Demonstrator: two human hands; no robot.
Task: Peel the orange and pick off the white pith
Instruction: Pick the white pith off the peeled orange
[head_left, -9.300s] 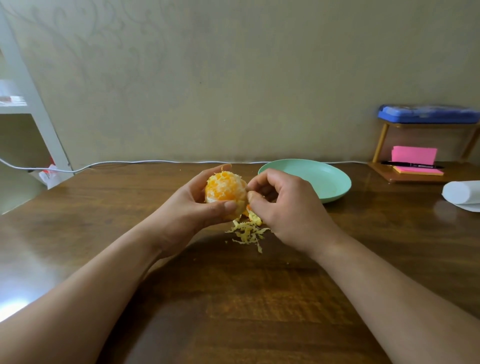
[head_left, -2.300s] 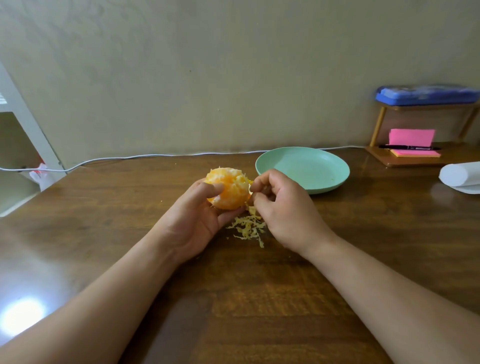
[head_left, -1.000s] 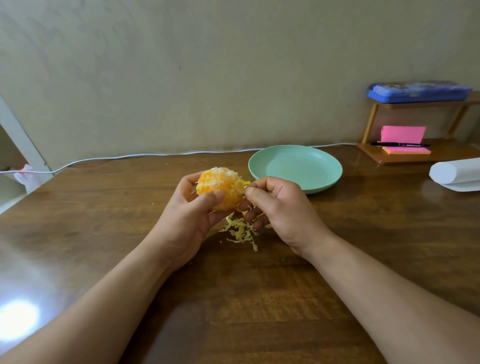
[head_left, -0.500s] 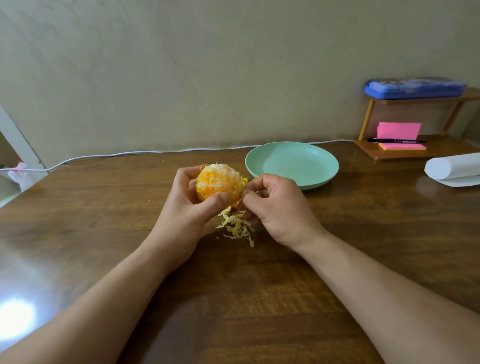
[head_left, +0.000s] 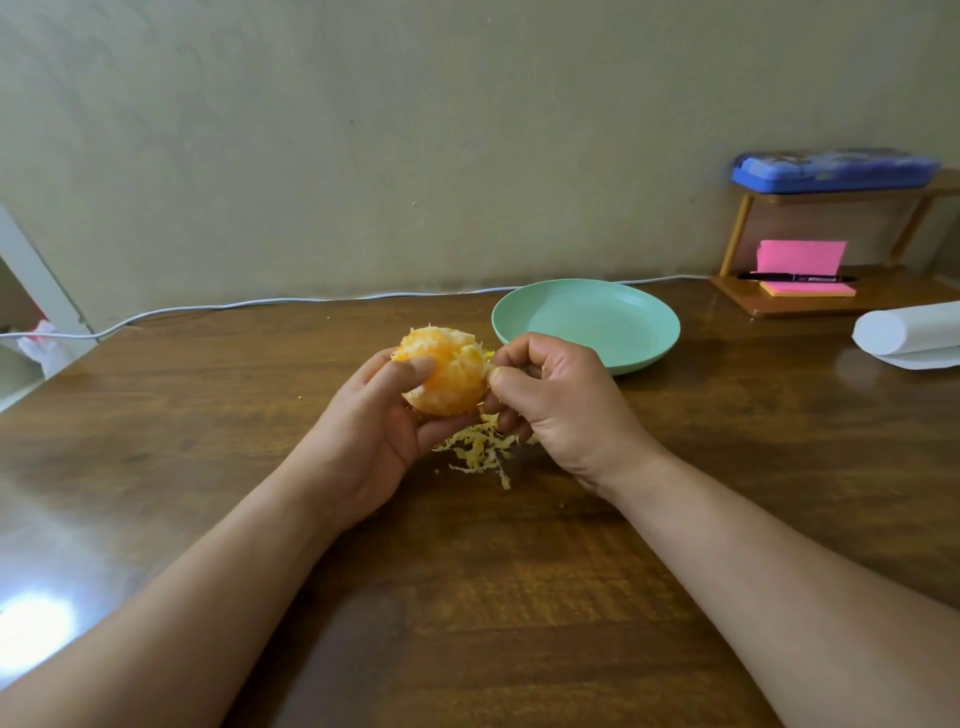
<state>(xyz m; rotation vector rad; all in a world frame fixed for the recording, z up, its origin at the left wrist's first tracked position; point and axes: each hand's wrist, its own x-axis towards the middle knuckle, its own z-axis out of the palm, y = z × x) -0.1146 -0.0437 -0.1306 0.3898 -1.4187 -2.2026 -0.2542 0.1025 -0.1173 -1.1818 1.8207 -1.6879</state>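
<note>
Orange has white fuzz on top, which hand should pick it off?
Right hand: its fingertips pinch a pith strand beside the orange, which the left hand is busy gripping.

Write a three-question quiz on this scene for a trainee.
1. True or false: the pith scraps lie in the green plate.
2. The left hand grips: A) a pen B) the orange C) a paper roll.
3. Fill in: the right hand pinches a bit of pith at the orange's ___ edge, as the camera sees it.
Key: 1 false, they lie on the table; 2 B; 3 right.
</note>
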